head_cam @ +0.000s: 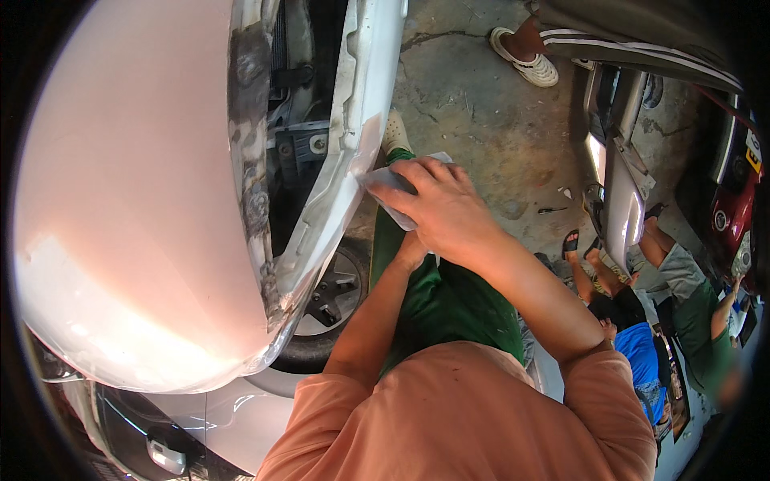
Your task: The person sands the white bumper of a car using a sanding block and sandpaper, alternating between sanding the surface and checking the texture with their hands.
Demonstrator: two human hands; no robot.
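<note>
My right hand [442, 204] grips a thin, flat grey sheet [394, 201], its kind unclear. The sheet's left tip meets or nearly meets the edge of a white car body panel [355, 174], where a duller, greyish patch [368, 141] shows. My left hand [414, 248] is below my right hand, mostly hidden by it and the sheet; what it holds cannot be seen. A pale corner [444, 157] sticks out beyond my right fingers. Left of the white edge is a dark gap with metal parts, bordered by a large pale car panel [138, 180] with a scuffed, partly bare metal rim [255, 204].
A car wheel [329, 294] is below the white edge. On the concrete floor [463, 120] lies a small dark tool [552, 210]. A person in a light clog [538, 69] stands at upper right. A detached bumper [619, 210], more people and a red vehicle [731, 210] are at right.
</note>
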